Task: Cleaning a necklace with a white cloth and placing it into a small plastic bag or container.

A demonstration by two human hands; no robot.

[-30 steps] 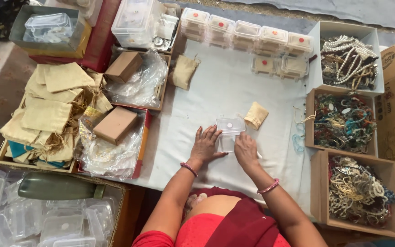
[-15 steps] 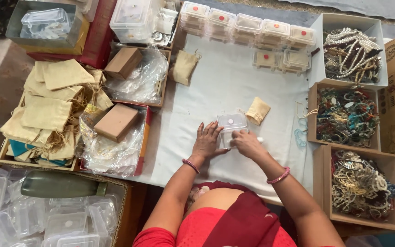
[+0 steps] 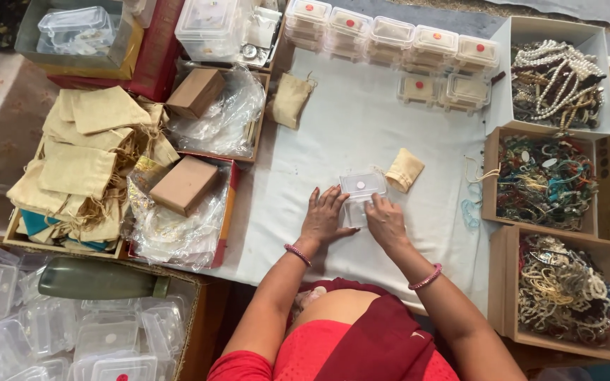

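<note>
A small clear plastic box (image 3: 361,189) with its lid open lies on the white cloth (image 3: 361,127) in front of me. My left hand (image 3: 325,217) rests flat on the cloth just left of the box, fingers spread, touching its edge. My right hand (image 3: 385,220) presses on the near part of the box with fingers bent. A small beige cloth pouch (image 3: 404,169) lies right of the box. Both wrists wear pink bangles.
Stacked clear boxes (image 3: 390,35) line the far edge. Three cardboard boxes of bead jewellery (image 3: 545,180) stand at the right. A pile of beige pouches (image 3: 86,162), brown cartons (image 3: 185,185) and plastic bags sit left. Empty clear boxes (image 3: 51,331) fill a crate near left.
My right hand has shifted up onto the clear box, and the box's lid now stands open; my left hand has stayed flat beside it.
</note>
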